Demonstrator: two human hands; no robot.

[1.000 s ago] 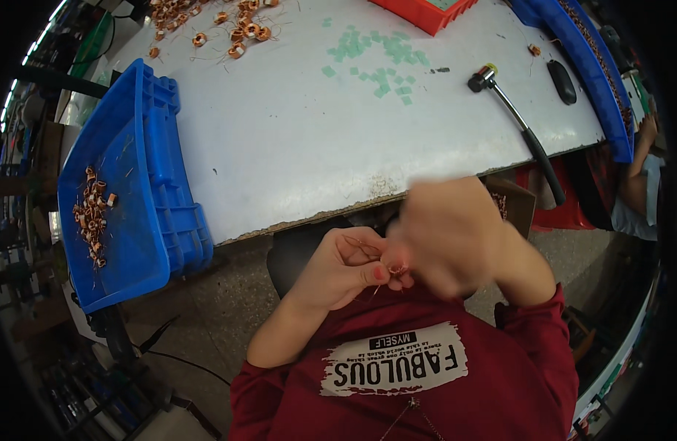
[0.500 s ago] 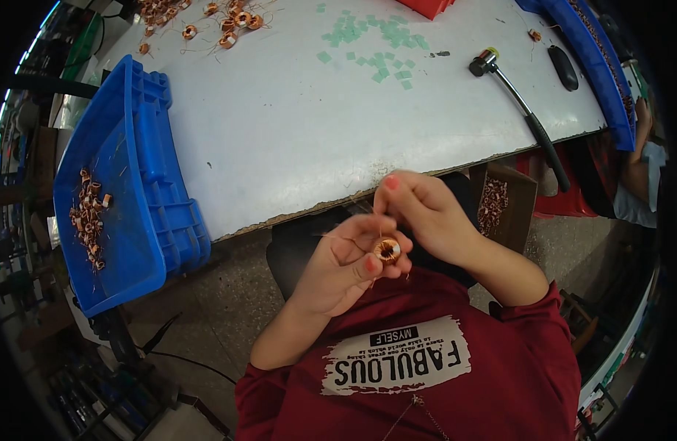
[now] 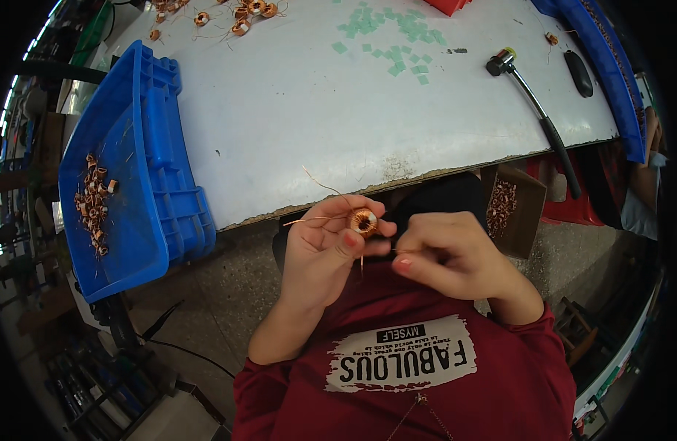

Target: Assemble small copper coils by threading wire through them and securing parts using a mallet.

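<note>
- The left hand (image 3: 316,257) grips a ring-shaped coil (image 3: 362,221) of copper wire between thumb and fingers, its round opening facing up toward the viewer.
- This coil is just off the near edge of the white table (image 3: 294,125), in front of the dark red top (image 3: 279,400); loose copper wires (image 3: 322,184) stick out from it, two reaching left and one pointing toward the near side.
- The right hand (image 3: 456,253) is just to the right of the coil, fingers curled and thumb near the forefinger; whether it pinches a wire end, I cannot tell.
- At the left stands a blue tray (image 3: 156,125) with a heap of small copper coils (image 3: 93,202) inside.
- More wound coils (image 3: 254,9) lie at the table's far left.
- Pale green squares (image 3: 401,29) are scattered at the far middle, near a red container (image 3: 447,6).
- To the right of them lies a mallet (image 3: 529,95), its black handle reaching past the near edge.
- A black rounded object (image 3: 579,73) sits farther right, beside a long blue bin (image 3: 619,84).
- Below the table's right side, an open box (image 3: 531,220) holds many small copper-coloured pieces (image 3: 501,206).
</note>
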